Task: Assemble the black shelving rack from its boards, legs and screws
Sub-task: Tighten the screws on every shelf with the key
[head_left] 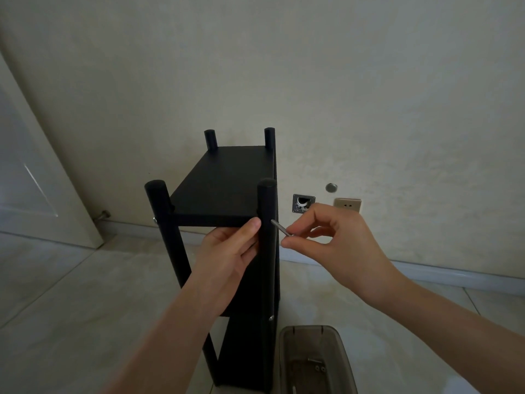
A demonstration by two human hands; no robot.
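Left hand (227, 260): my fingers grip the near right leg (267, 251) under the top board (224, 183).
Right hand (326, 234): pinching the screw (279, 227); keep it square to the hole.

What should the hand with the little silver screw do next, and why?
Probably push the screw straight into the near right leg and start twisting it. Its tip already sits at the leg's side, level with the top board, and the left hand steadies that corner. The near left leg already shows a screw head at that height.
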